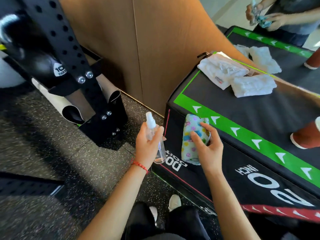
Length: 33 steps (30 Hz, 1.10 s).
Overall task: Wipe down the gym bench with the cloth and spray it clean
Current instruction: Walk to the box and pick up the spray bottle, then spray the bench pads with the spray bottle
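At the near corner of the black, green-striped padded table (242, 118), the right hand (207, 146) presses a patterned cloth (190, 142) with fingers curled around it; the left hand (147, 144) grips a clear spray bottle (155, 135) just beside.

Landmark: padded box (242, 122). Left hand (149, 144) sits just left of the box's near-left corner, around a spray bottle (156, 135) held upright. Right hand (207, 146) presses a folded cloth (192, 137) against that corner, cloth draped over the top edge and down the front face. Two folded towels (237, 75) lie on the box's far-left top. A paper cup (306, 135) lies on the top at right. Rack upright (69, 54) stands well left of the box. Cardboard sheet (138, 49) stands behind the box.
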Each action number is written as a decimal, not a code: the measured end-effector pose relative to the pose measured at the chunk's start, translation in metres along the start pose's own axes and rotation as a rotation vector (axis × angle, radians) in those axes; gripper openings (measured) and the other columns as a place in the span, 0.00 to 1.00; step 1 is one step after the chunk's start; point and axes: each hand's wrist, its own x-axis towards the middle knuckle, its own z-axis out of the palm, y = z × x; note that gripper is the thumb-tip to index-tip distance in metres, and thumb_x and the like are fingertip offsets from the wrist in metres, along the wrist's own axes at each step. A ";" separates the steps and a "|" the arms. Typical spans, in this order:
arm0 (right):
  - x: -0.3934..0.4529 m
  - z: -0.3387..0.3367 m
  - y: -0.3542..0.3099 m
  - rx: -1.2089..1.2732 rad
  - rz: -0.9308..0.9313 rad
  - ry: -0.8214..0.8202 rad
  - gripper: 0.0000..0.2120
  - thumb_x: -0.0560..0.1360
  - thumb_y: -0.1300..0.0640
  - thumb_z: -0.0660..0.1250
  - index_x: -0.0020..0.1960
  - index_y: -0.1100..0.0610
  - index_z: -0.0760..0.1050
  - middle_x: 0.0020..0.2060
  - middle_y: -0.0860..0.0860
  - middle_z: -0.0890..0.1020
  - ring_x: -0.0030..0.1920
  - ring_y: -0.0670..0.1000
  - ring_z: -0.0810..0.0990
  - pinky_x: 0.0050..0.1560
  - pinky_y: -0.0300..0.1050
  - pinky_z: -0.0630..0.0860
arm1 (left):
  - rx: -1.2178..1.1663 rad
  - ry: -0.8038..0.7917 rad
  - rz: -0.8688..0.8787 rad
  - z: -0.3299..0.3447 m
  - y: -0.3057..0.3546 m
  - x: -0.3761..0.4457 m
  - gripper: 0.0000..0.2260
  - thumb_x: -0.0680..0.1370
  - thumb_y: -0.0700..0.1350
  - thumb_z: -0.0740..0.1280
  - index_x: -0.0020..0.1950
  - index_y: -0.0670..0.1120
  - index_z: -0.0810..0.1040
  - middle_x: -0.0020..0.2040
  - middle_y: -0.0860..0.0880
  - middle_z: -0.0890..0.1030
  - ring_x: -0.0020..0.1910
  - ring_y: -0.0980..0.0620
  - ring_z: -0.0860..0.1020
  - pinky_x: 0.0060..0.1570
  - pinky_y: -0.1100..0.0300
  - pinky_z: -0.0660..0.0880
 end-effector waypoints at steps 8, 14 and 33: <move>-0.026 0.049 0.010 -0.049 0.031 -0.190 0.13 0.70 0.57 0.72 0.49 0.40 0.76 0.46 0.48 0.82 0.45 0.52 0.83 0.43 0.52 0.81 | -0.048 0.116 -0.226 -0.055 -0.025 -0.033 0.04 0.70 0.45 0.68 0.40 0.48 0.75 0.34 0.50 0.75 0.34 0.49 0.76 0.41 0.50 0.77; -0.023 0.074 0.012 -0.061 0.020 -0.411 0.13 0.71 0.57 0.72 0.49 0.41 0.75 0.47 0.49 0.81 0.42 0.49 0.83 0.38 0.45 0.81 | -0.019 0.304 -0.253 -0.076 -0.032 -0.053 0.03 0.74 0.38 0.68 0.41 0.45 0.76 0.32 0.50 0.77 0.27 0.60 0.75 0.31 0.65 0.75; -0.098 0.097 0.042 -0.186 -0.002 -1.253 0.15 0.71 0.58 0.72 0.50 0.40 0.74 0.49 0.42 0.78 0.48 0.45 0.81 0.44 0.41 0.79 | -0.333 1.284 -0.442 -0.070 -0.032 -0.203 0.27 0.66 0.68 0.63 0.27 0.43 0.75 0.23 0.48 0.74 0.22 0.53 0.70 0.25 0.64 0.68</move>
